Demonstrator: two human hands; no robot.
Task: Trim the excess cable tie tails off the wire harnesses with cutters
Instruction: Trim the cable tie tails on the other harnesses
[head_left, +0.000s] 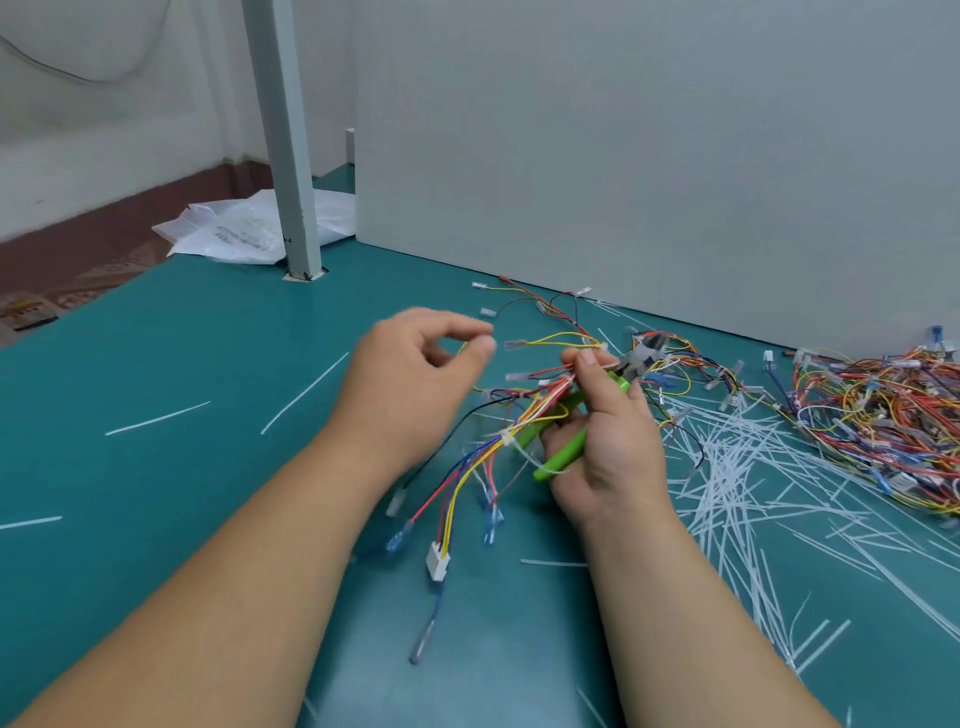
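My right hand (602, 441) grips green-handled cutters (563, 452), whose grey jaws (644, 353) point up and away past my fingers. The same hand pinches a wire harness (483, 467) between thumb and fingertip near its upper end. The harness hangs over the table with red, yellow, blue and black wires. A white cable tie (506, 439) binds its middle, and a white connector (436, 561) sits at its lower end. My left hand (415, 374) hovers just left of the harness, its fingers loosely curled. Thumb and forefinger lie close together, with nothing plainly between them.
Cut white tie tails (727, 467) litter the green table (156, 493) to the right. A heap of harnesses (883, 405) lies at the far right by a white panel (623, 156). A grey post (291, 156) and a plastic bag (234, 234) stand at the back left.
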